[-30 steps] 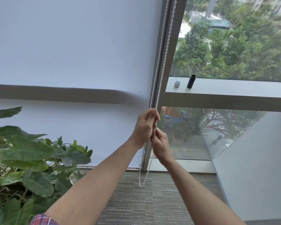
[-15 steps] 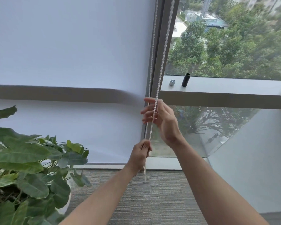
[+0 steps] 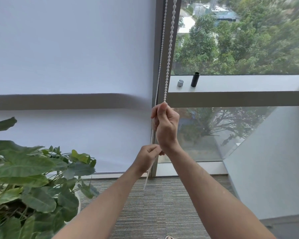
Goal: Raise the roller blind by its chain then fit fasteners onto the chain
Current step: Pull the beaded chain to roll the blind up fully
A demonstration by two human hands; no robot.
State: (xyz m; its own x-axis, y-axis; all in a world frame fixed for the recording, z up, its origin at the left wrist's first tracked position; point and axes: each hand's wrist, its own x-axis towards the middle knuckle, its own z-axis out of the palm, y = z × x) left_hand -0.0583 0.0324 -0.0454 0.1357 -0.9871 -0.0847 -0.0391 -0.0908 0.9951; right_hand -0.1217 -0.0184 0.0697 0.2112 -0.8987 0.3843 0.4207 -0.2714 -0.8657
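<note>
A white roller blind (image 3: pixel 72 49) covers the left window, its bottom edge just above the floor. The white beaded chain (image 3: pixel 169 49) hangs in two strands along the grey window post. My right hand (image 3: pixel 165 123) grips the nearer strand at sill height, fingers curled round it. Lower down, my left hand (image 3: pixel 148 159) pinches the chain just under my right wrist; the loop's blurred end dangles below it toward the carpet.
A large potted plant (image 3: pixel 28 178) fills the lower left beside my left arm. On the window ledge (image 3: pixel 240 83) stand a small silver cylinder (image 3: pixel 180 83) and a black tube (image 3: pixel 194 79). A pale wall (image 3: pixel 274 161) angles in at the right. Grey carpet lies below.
My right hand, open beside the chain half a second ago, has closed round the strand. My left hand went from high on the chain down below the right one.
</note>
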